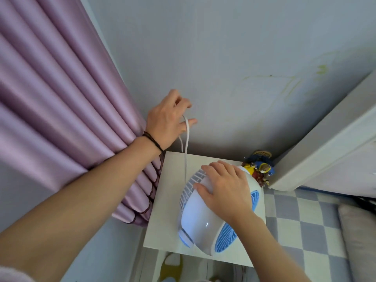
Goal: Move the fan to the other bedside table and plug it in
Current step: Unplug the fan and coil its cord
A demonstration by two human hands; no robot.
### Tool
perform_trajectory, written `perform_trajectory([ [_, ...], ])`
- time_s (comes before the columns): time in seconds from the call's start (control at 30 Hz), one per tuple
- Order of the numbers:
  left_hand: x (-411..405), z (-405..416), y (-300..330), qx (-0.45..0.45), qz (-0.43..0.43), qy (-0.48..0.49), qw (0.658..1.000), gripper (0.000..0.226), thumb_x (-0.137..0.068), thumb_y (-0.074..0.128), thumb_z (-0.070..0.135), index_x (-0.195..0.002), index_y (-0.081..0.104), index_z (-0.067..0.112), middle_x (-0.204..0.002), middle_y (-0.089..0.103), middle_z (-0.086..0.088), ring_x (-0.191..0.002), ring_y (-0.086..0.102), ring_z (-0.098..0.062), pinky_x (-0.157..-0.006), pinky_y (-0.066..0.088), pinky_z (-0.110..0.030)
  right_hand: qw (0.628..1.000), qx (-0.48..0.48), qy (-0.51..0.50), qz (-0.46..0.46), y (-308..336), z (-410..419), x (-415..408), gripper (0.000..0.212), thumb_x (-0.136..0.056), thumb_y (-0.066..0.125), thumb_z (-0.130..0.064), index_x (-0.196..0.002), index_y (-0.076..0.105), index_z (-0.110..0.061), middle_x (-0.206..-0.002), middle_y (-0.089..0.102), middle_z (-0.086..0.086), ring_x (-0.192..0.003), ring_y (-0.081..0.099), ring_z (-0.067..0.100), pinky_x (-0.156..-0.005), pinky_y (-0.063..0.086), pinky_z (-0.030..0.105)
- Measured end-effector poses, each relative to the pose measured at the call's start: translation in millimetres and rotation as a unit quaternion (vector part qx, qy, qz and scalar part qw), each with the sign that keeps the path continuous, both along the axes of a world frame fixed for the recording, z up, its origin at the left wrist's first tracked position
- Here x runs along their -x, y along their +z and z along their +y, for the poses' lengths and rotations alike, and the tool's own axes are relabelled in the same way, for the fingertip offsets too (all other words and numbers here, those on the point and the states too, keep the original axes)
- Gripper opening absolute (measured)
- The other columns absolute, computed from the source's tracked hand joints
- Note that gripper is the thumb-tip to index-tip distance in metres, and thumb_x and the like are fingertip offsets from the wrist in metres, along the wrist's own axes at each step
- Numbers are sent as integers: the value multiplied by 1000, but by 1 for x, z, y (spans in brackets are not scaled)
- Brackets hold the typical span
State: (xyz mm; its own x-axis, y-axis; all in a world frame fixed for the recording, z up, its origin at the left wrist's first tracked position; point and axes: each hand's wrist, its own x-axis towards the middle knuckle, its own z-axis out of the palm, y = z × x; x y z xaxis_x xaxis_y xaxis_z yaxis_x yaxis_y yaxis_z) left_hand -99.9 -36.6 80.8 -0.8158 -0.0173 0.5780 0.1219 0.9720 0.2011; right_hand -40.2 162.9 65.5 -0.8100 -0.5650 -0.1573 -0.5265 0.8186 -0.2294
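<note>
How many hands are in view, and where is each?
2. The left hand, up by the wall, holds the white cord; the right hand rests on the fan on the bedside table.

Head view, steeply downward (near)

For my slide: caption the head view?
Right hand rests on fan on bedside table; left hand holds its white cord.
</note>
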Motion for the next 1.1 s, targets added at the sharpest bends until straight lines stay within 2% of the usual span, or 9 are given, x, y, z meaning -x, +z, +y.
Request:
perform_trajectory([
  [0.07,-1,4,15,-124,-87,-18,988,42,-65,74,38,-93,64,10,-92,57,-11,-63,60,-23,-58,46,-27,1000,-9,6,-25,4,1,1,59,-85,23,-56,-134,42,-28,-140,46,-5,-135,33,18,-112,20,38],
  [0.2,-10,17,29,-458,-209,-89,859,24,-71,70,-4,-80,63,17,-86,58,2,-69,66,1,-78,51,-20,999,0,-3,-39,11,0,1,54,-91,32,-54,-138,34,-29,-145,40,-8,-138,28,14,-114,15,33],
  [0.3,-18,26,45,-618,-209,-104,751,33,-77,51,-19,-76,58,13,-70,66,2,-62,67,0,-69,54,-17,988,80,-66,-111,18,-3,7,59,-89,46,-47,-142,30,-27,-147,38,-6,-138,30,14,-113,17,31],
  [0.37,-22,30,62,-684,-214,-118,688,27,-68,45,-12,-78,58,10,-54,62,6,-51,59,-7,-54,50,-19,953,194,-133,-188,22,-6,16,66,-87,56,-35,-144,26,-20,-150,35,1,-138,31,18,-112,23,34],
  [0.5,-31,34,81,-651,-252,-139,702,22,-65,46,1,-81,58,12,-49,52,10,-31,34,-5,-35,22,-15,910,336,-139,-200,42,-23,34,73,-85,60,-16,-147,21,-21,-150,31,2,-138,28,16,-113,26,35],
  [0.6,-43,35,85,-617,-268,-163,722,21,-68,52,3,-85,58,15,-66,54,7,-31,31,-3,-34,24,-14,894,384,-84,-214,68,-36,47,52,-87,56,-10,-136,41,-15,-125,49,-2,-117,42,8,-100,34,18],
  [0.8,-60,24,89,-573,-249,-128,770,29,-79,53,-9,-86,57,19,-87,60,-1,-30,40,-5,-35,31,-15,953,210,-65,-209,70,-28,65,20,-93,47,-13,-108,55,-2,-95,59,11,-89,52,23,-72,34,27],
  [1.0,-61,23,93,-655,-276,-39,703,9,-92,47,11,-87,53,16,-86,62,-3,-33,53,-7,-33,38,-17,937,307,-127,-109,96,-7,77,5,-88,56,-10,-86,60,-10,-82,58,4,-77,50,18,-64,33,22],
  [1.1,-54,30,112,-649,-290,-56,701,17,-94,44,27,-92,55,14,-87,64,-4,-54,62,-14,-49,51,-24,929,355,-87,-59,128,-17,71,6,-84,60,-9,-85,66,-9,-81,59,1,-72,50,11,-63,34,8],
])
